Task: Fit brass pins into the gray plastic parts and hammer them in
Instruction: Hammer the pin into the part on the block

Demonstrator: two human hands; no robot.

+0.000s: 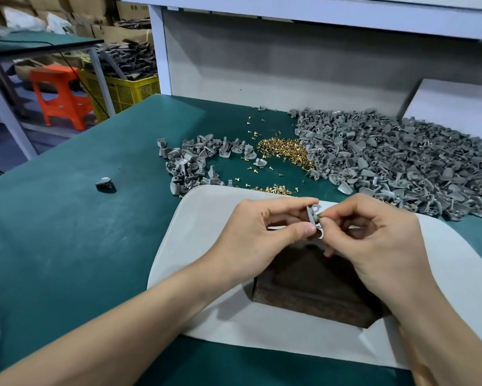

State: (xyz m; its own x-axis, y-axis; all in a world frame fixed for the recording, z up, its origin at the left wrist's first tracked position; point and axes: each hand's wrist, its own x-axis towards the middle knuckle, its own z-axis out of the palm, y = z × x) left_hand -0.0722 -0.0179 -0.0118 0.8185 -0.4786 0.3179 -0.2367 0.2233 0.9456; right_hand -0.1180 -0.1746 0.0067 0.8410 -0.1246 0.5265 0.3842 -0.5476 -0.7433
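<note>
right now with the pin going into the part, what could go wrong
1. The right hand pinches a tiny pin against the part, which the left hand holds in the air. The pin could slip and drop onto the mat.
2. With the part held above the dark block and not resting on it, the pin may go in crooked.
3. Loose pins at the mat's far edge could roll under the work.

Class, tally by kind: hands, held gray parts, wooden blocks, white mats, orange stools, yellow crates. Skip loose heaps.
Hands: 2 (left hand, right hand)
Held gray plastic part: 1
Dark brown wooden block: 1
White rounded mat: 1
Orange plastic stool: 1
Yellow plastic mesh crate: 1
Total: 7
</note>
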